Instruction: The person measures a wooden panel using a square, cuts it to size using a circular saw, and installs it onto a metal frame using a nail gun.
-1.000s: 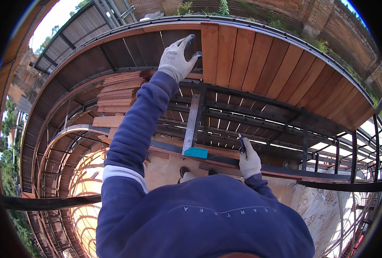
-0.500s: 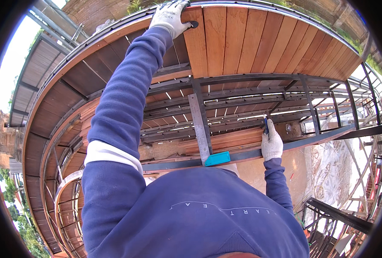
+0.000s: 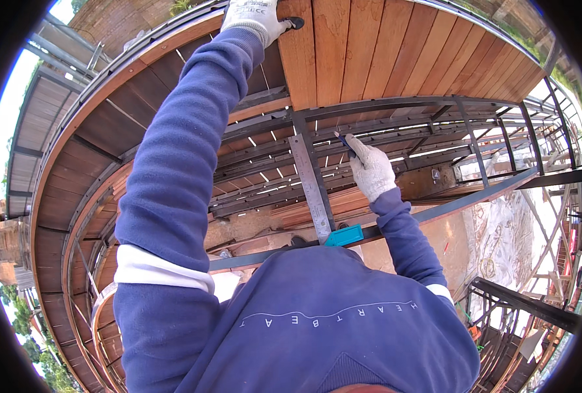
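So we've got a slim pen-like tool out around 1 o'clock, a bit off centre, long axis running 11 to 5 with the tip pointing at 11. Our right hand, in a white glove, is over at 2 o'clock, forearm coming up from 4, fingers closed around the tool. It sits on the 10 o'clock side of those fingers, tip poking out past them over the dark metal frame.

Our left arm reaches way up from 8 o'clock, and the left hand is just shy of 12, by the end plank. That plank's long axis goes roughly 12 to 6. The dark-tipped thumb lies at its face, spread out toward 3; the other fingers are partly cut off, so we can't tell how tight they are.

The metal square slants 11 to 5, teal handle near 4.
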The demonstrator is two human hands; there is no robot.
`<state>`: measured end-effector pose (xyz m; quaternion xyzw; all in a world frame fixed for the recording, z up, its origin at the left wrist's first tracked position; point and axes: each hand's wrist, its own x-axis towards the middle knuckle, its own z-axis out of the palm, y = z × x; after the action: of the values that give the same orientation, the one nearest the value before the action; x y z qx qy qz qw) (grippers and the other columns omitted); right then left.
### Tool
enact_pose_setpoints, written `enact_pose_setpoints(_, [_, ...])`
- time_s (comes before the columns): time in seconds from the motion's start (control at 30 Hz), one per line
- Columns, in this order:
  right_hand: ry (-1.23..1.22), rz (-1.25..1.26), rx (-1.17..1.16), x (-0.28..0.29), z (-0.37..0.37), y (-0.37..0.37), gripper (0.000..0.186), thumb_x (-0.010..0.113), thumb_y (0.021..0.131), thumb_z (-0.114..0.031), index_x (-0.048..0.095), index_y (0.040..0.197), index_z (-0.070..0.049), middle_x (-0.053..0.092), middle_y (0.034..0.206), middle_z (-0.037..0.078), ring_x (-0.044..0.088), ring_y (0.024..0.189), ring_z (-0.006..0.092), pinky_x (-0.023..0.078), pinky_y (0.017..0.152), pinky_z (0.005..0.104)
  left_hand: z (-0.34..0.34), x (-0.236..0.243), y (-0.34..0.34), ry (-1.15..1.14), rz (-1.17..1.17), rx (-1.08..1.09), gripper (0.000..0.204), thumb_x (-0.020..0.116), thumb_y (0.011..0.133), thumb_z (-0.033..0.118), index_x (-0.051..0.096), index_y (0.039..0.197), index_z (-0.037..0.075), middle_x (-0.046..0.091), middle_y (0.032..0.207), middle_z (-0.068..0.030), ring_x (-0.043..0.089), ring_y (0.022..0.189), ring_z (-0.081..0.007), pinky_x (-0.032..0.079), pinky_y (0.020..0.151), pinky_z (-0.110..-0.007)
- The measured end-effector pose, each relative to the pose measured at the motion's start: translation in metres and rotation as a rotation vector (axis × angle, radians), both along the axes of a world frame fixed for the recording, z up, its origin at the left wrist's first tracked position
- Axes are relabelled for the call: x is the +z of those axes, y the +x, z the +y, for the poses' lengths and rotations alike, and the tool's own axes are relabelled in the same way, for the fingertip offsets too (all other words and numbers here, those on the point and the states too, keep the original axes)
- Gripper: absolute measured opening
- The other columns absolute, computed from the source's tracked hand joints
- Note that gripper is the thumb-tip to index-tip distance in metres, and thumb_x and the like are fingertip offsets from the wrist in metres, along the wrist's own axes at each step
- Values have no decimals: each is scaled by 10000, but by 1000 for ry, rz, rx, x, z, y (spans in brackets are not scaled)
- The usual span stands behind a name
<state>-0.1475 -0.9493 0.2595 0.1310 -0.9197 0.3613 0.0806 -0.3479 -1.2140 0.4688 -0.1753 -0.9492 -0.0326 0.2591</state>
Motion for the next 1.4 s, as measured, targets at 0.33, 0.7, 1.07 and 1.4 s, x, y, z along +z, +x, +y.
enact_pose_setpoints(0.33, [119, 81, 9, -32, -74, -68, 374, 590, 857, -141, 635, 1225, -99, 678, 820, 204, 660, 822, 402, 513, 770, 521, -3, -3, -1, -6, 55, -15, 844, 823, 745, 448, 484, 1412, 58, 516, 1448, -151, 450, 1374, -297, 326, 1157, -424])
enact_pose_setpoints(0.7, [39, -160, -174, -36, -96, -65, 397, 520, 930, -233, 618, 1303, -143, 699, 986, 222, 663, 936, 424, 536, 841, 482, -1, -2, -2, 26, 31, -15, 817, 820, 756, 434, 489, 1399, 54, 508, 1455, -147, 434, 1387, -290, 304, 1174, -429])
enact_pose_setpoints(1.07, [154, -198, -191, -35, -104, -68, 430, 517, 926, -274, 602, 1322, -129, 698, 969, 225, 666, 901, 428, 536, 814, 502, 0, 0, 0, 24, 28, -22, 819, 814, 761, 445, 488, 1401, 51, 506, 1457, -148, 430, 1390, -291, 300, 1176, -427])
enact_pose_setpoints(1.4, [196, -157, -177, -41, -106, -70, 429, 526, 920, -269, 600, 1316, -121, 691, 905, 234, 667, 839, 430, 536, 765, 516, 0, 0, 1, 33, 45, -31, 834, 811, 759, 459, 482, 1407, 51, 511, 1453, -141, 432, 1388, -285, 302, 1175, -427])
